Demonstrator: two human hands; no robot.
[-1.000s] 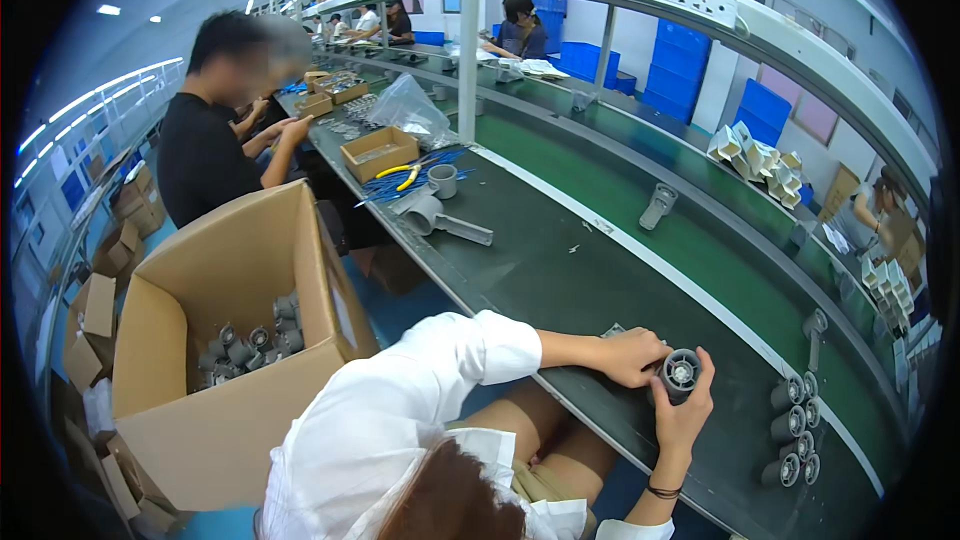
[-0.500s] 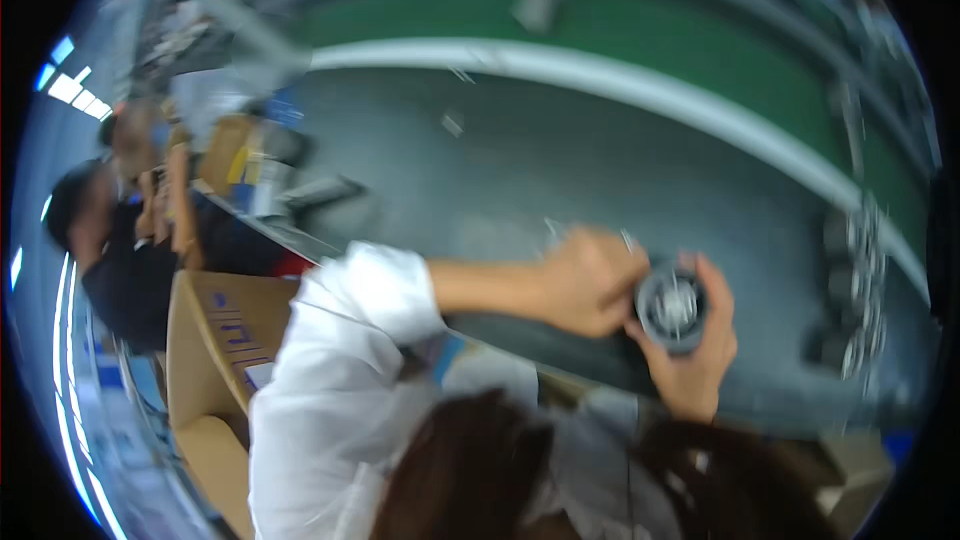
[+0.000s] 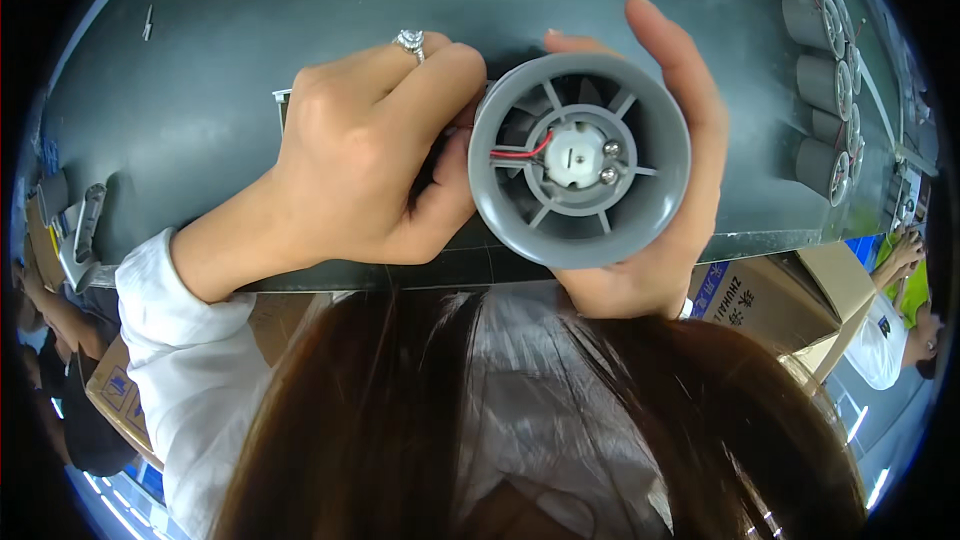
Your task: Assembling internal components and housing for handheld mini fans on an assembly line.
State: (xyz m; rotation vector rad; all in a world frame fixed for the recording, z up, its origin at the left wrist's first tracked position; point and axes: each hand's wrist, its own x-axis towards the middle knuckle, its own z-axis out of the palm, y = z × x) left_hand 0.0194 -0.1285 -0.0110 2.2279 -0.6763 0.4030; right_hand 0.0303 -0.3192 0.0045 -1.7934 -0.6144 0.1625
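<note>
A grey round duct fan housing (image 3: 480, 180) is in my right hand (image 3: 690, 180), whose fingers wrap round its right side and underside. Its open end faces up, showing thin spokes, a white motor end (image 3: 573, 158), two screws and a red wire (image 3: 522, 152) running to the left inner wall. My left hand (image 3: 375, 150), with a ring on one finger, is closed at the housing's left rim. Its thumb and forefinger pinch together there; whatever lies between them is hidden. A small metal piece (image 3: 281, 97) shows behind that hand.
Several similar grey housings (image 3: 822, 83) lie on the dark green table (image 3: 400, 0) at the right. A tape-gun-like tool (image 3: 85, 230) sits at the left edge. Cardboard boxes (image 3: 765, 305) stand below the near edge. Other people (image 3: 890, 330) are at both sides.
The view has turned and come closer, so the fan housing now looks much larger and sharper. My right hand still holds it, and my left hand stays closed beside it.
</note>
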